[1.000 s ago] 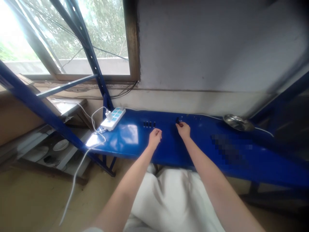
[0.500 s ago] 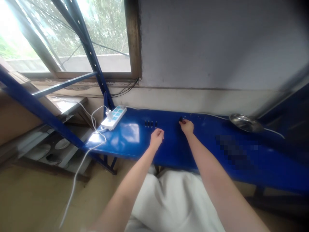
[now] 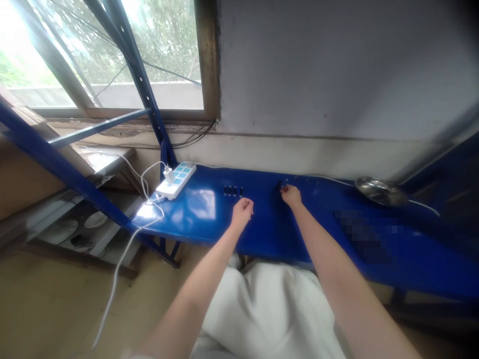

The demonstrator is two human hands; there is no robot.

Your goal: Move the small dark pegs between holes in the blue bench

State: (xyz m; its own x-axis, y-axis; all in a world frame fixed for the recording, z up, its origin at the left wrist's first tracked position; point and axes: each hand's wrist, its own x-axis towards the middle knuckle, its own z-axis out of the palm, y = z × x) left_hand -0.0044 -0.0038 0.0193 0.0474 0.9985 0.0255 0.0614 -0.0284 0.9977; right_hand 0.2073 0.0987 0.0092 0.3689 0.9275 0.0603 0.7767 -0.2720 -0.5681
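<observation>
Over the blue table [image 3: 258,232], my left hand [image 3: 242,213] hovers with its fingers curled together. Anything inside those fingers is too small or hidden to make out. Just beyond it, several small black cylinders [image 3: 235,191] with pale ends, battery-like in shape, stand in a row side by side. Farther right, the thumb and fingers of my right hand [image 3: 292,195] are pinched together. A small dark piece [image 3: 278,186] is at the left of these fingertips; I cannot tell whether they still touch it.
A white power strip [image 3: 176,180] with a plugged-in charger lies at the table's left end, its cable hanging to the floor. Small clear bits [image 3: 309,181] are scattered near the wall. A shiny metal bowl [image 3: 379,191] sits at the back right. Blue rack posts [image 3: 138,75] rise at left.
My right hand has shifted slightly right, and its fingertips are now beside the dark piece rather than around its lower part. My left hand has hardly moved.
</observation>
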